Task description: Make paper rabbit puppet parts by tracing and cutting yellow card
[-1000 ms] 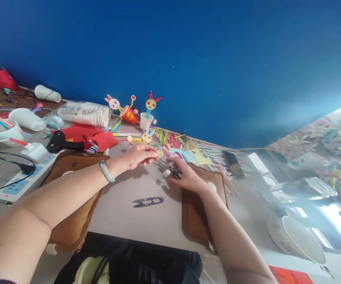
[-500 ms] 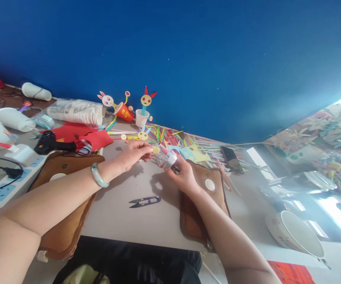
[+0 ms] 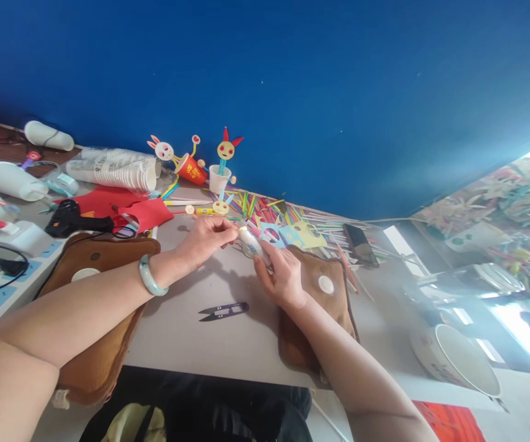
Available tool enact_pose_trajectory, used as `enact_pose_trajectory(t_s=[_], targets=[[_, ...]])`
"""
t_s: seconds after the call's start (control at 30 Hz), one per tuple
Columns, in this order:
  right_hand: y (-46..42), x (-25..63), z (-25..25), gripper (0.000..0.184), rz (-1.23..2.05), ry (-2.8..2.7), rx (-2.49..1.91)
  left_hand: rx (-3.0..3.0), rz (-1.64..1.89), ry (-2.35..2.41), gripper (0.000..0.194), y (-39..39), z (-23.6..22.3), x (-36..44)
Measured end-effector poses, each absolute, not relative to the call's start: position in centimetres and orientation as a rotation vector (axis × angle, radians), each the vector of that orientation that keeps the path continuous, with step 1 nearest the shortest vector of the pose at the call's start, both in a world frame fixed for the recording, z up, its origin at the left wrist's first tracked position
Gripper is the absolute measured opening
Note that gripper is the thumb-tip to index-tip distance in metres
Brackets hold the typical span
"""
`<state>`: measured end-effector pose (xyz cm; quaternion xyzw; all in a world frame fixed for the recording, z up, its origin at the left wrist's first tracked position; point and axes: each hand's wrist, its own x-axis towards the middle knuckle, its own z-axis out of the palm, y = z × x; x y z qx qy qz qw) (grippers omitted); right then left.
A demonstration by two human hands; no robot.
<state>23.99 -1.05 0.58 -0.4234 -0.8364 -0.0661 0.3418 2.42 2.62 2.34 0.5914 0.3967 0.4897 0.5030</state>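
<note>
My left hand (image 3: pixel 207 236), a pale green bangle on its wrist, pinches a small yellow paper disc (image 3: pixel 241 231) between thumb and fingers. My right hand (image 3: pixel 280 274) is wrapped round a small clear bottle (image 3: pixel 252 244) with a white tip, tilted so its tip meets the disc. Both hands hover over the grey table (image 3: pixel 200 331), just in front of a heap of coloured sticks (image 3: pixel 265 215). Purple thread snips (image 3: pixel 223 310) lie on the table below the hands.
Brown pads lie left (image 3: pixel 103 258) and right (image 3: pixel 320 288). Behind stand paper-cup puppets (image 3: pixel 221 166), a sleeve of paper cups (image 3: pixel 118 172), red paper (image 3: pixel 140 212), a black glue gun (image 3: pixel 69 218) and a power strip (image 3: pixel 2 288). A phone (image 3: pixel 359 244) and a white bowl (image 3: pixel 458 362) sit right.
My right hand lifted the small bottle off the table and tipped it towards the yellow disc in my left hand. The view shifted slightly.
</note>
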Motion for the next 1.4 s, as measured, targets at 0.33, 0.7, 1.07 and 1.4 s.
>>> enact_pose_trajectory(t_s=[0.33, 0.7, 1.07, 1.4], targets=[[-1.18, 24.0, 1.01, 0.034, -0.333, -2.234, -1.172, 1.45, 1.199, 0.987, 0.019, 2.4, 2.96, 2.68], [-0.86, 24.31, 1.35, 0.028, -0.715, -2.1, -1.006, 1.396, 1.201, 0.978, 0.019, 2.48, 2.69, 2.56], [-1.34, 23.62, 1.27, 0.029, -0.607, -2.151, -0.951, 1.415, 1.209, 0.951, 0.013, 2.36, 2.47, 2.66], [-1.11, 23.99, 1.52, 0.029, -0.679, -2.049, -0.902, 1.371, 1.196, 0.99, 0.019, 2.64, 2.3, 2.64]])
